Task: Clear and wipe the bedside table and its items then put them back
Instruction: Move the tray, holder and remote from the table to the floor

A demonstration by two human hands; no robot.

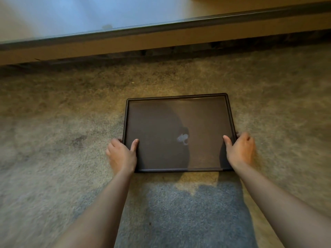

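The dark tray (126, 120) is gripped at its two short sides. The left hand (121, 153) and right hand (240, 151) are curled round its rim, thumbs on top. Carpet (53, 113) is seen under the tray. The table top (161, 35) lies straight past the tray's long far edge.

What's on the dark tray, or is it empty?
Empty. The tray shows a bare bottom, with only a small pale smudge near the middle. The left hand and right hand grip its side edges.
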